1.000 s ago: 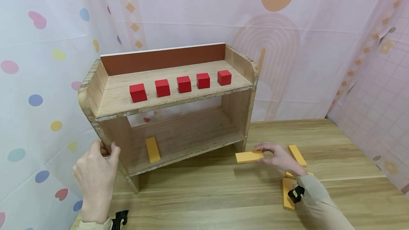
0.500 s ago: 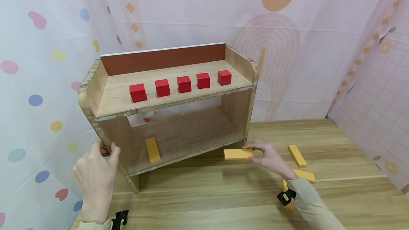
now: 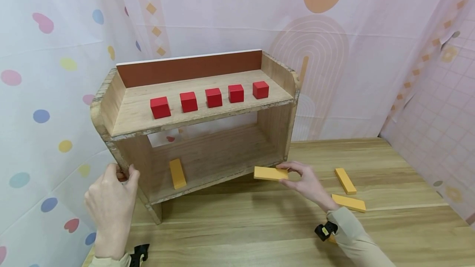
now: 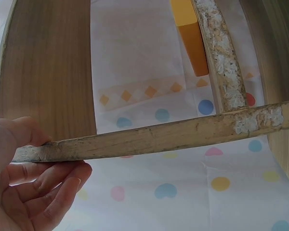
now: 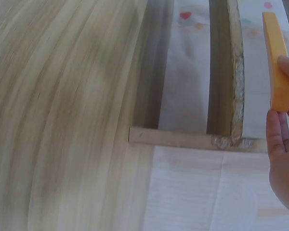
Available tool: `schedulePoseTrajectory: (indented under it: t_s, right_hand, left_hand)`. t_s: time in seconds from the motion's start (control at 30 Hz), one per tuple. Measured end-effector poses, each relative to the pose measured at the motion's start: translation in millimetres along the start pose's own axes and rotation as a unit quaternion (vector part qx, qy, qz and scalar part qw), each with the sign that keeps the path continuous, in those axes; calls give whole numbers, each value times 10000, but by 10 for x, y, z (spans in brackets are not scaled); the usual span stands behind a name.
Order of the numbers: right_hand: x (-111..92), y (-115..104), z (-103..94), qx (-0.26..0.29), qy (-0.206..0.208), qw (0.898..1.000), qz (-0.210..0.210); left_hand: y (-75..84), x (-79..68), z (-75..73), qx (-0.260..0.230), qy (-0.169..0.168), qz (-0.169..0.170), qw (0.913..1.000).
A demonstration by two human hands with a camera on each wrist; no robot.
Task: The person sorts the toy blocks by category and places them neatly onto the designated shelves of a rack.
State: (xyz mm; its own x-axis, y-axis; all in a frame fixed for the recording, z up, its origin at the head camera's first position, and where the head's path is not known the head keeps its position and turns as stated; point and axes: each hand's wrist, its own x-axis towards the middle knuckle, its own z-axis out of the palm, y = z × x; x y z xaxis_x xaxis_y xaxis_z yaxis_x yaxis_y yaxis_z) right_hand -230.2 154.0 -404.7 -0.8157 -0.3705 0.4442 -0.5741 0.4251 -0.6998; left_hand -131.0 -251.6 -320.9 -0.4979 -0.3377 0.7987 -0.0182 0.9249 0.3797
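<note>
My left hand (image 3: 112, 205) grips the left side panel of a small wooden shelf (image 3: 208, 120); in the left wrist view the thumb (image 4: 26, 132) lies on one face of the panel's edge and the fingers on the other. Between thumb and fingers, my right hand (image 3: 306, 182) pinches one end of a flat yellow block (image 3: 270, 173), held above the table just in front of the lower shelf's right part. That same yellow block (image 5: 275, 62) appears in the right wrist view. Another yellow block (image 3: 177, 174) lies on the lower shelf at the left.
Several red cubes (image 3: 214, 98) stand in a row on the upper shelf. To the right on the wooden table (image 3: 237, 230) lie yellow blocks (image 3: 345, 181), one partly hidden under the right wrist. A patterned cloth (image 3: 222, 7) hangs behind the shelf.
My right hand has carried the yellow block leftward and slightly up toward the lower shelf, uncovering blocks on the table. The left hand has stayed on the side panel.
</note>
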Motion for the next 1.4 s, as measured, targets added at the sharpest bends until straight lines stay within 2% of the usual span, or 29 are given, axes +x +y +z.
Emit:
schedulePoseTrajectory:
  t_s: [0.2,0.6,1.0,1.07,1.4]
  right_hand:
    - [35,-82,62,188,177,9997,-57]
    - [84,-146,210,195,469,9981,-337]
    - [127,-273,357,404,517,9976,-221]
    - [129,-388,363,433,519,9976,-152]
    - [193,-364,632,388,699,9966,-188]
  left_hand:
    - [-1,0,0,19,18,30,10000]
    - [-2,2,1,11,13,61,10000]
    - [1,2,-6,22,17,56,10000]
    - [2,2,-7,18,15,57,10000]
    - [3,-1,-4,24,50,37,10000]
